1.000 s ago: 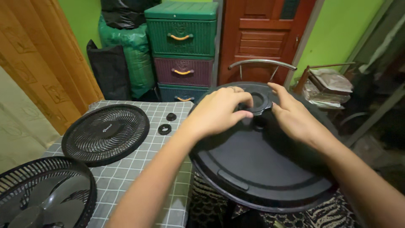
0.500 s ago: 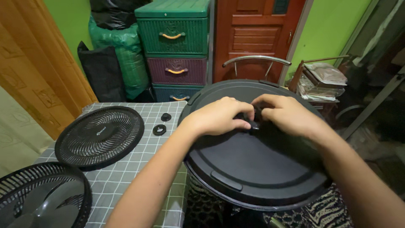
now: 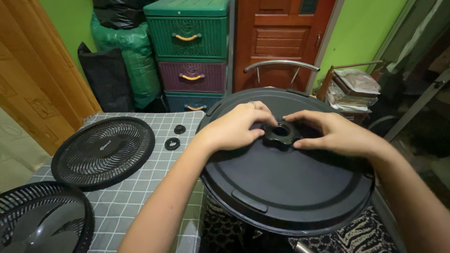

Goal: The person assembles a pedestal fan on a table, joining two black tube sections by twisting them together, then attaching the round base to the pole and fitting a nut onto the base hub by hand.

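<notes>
Head view: black ring nut (image 3: 280,132) between both hands' fingertip grip.

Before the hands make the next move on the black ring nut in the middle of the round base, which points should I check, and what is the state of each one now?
1. Both hands on the ring nut: ok. Left hand and right hand have fingertips on its two sides.
2. Nut sits at the centre of the round black base: ok.
3. Nut sits straight on its thread: cannot tell, the fingers cover its edge.
4. Base is supported: cannot tell. It sits over the person's lap, beside the checked table; its underside is hidden.
5. Two small black parts within reach: ok, they lie on the table near the fan grille.
</notes>
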